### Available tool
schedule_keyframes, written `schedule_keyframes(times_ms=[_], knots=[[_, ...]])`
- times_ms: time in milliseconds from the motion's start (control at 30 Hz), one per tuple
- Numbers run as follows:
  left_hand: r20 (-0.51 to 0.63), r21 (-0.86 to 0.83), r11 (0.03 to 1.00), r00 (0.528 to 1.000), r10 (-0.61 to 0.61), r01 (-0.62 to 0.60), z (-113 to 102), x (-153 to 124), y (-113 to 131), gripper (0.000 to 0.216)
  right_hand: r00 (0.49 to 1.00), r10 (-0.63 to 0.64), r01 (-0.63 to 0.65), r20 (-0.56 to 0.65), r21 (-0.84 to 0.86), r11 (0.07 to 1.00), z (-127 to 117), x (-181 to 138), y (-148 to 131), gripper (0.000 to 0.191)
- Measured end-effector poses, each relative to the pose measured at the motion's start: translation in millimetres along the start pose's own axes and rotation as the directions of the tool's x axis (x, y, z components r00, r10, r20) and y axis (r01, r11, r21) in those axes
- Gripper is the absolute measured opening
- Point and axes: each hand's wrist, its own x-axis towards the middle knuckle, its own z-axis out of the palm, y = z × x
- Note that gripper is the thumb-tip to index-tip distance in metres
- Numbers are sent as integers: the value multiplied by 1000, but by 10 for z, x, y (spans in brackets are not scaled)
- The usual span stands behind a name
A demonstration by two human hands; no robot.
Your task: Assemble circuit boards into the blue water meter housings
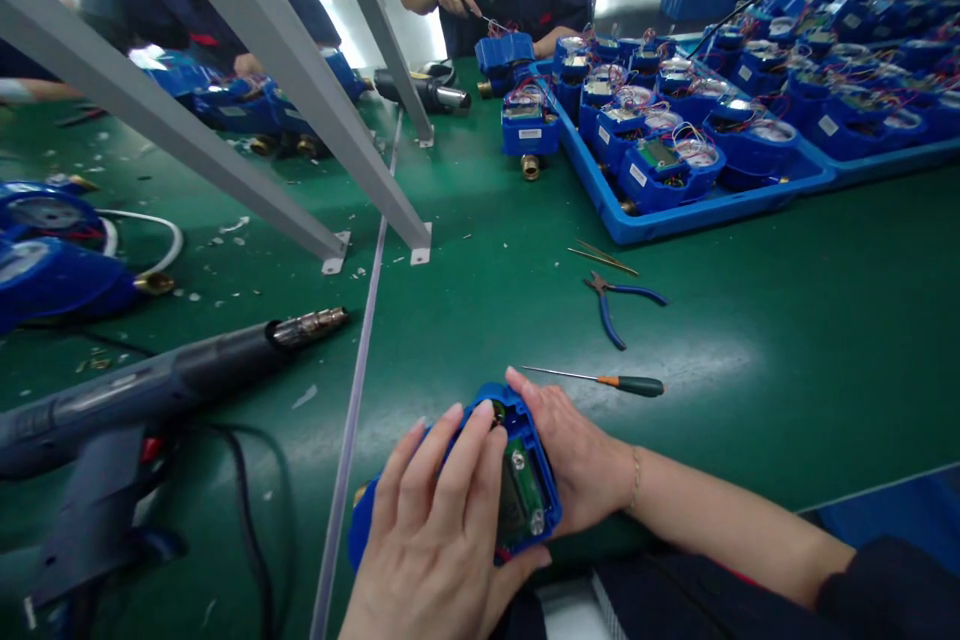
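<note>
A blue water meter (pixel 551 497) with an exposed green circuit board (pixel 529 480) sits low in the middle of the view, at the bench's near side. My left hand (pixel 442 520) lies across its top, fingers bent over the housing and thumb at the near edge. Around the right side of the housing curls my right hand (pixel 581 455), its thumb on the far rim. Much of the meter is hidden under the left hand. Just beyond the hands lies a screwdriver (pixel 630 385) with a green and orange handle.
Blue-handled cutters (pixel 611 305) and tweezers (pixel 604 258) lie farther out. Blue trays (pixel 675 220) of meters fill the right back. A hot air gun (pixel 150 400) with its cable lies left, beyond a clear strip (pixel 352 420). Grey posts (pixel 300 70) rise from the bench. Co-workers handle meters opposite.
</note>
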Motion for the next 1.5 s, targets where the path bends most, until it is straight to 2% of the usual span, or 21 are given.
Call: schedule_keyframes(times_ms=[167, 300, 600, 933, 1000, 1167, 1267, 1367, 1500], knots=[[61, 43, 997, 996, -65, 62, 7, 54, 79, 69, 999, -23, 23, -26, 27, 999, -3, 7, 5, 121], [48, 32, 998, 997, -64, 62, 3, 101, 92, 52, 998, -11, 12, -58, 23, 1000, 8, -1, -12, 116], [-15, 6, 999, 999, 46, -46, -3, 137, 8, 45, 995, 40, -34, -90, 67, 997, 11, 16, -55, 123], [-65, -1, 997, 995, 72, -72, -13, 154, 12, 46, 995, 76, -72, -62, 62, 995, -4, 0, -85, 124], [-33, -17, 998, 998, 61, -62, -24, 159, -16, 50, 995, 75, -72, -58, 53, 996, 4, -4, -78, 124], [199, -175, 983, 976, 83, -48, -146, 307, -131, 74, 990, 131, -128, -57, 59, 990, 27, -9, -68, 132], [288, -218, 976, 954, 87, -24, -246, 423, -160, 65, 984, 179, -177, -17, 77, 981, 30, -5, -70, 141], [309, -211, 977, 947, 93, -27, -302, 474, -167, 58, 982, 190, -188, -14, 82, 979, 26, 4, -78, 145], [289, -133, 990, 954, 78, -41, -303, 459, -212, 66, 979, 203, -200, -29, 86, 976, 22, 20, -93, 144]])
